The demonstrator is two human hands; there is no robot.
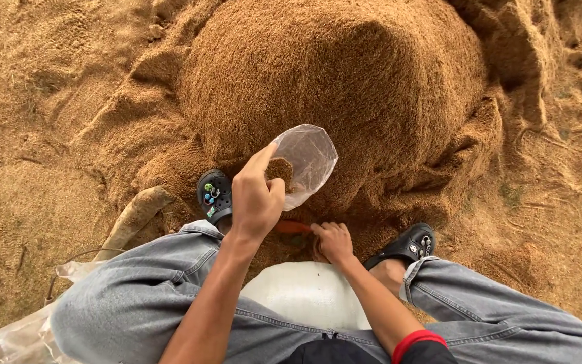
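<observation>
We hold a clear plastic bag (304, 162) by its rim in our left hand (256, 199), against the husk heap (331, 74). Our right hand (333, 240) grips an orange tool (292, 228) above the white sack (308, 293).

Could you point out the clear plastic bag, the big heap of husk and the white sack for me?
clear plastic bag (310, 158), head view, its open mouth
heap of husk (345, 74), head view, its top
white sack (308, 293), head view, its middle
</observation>
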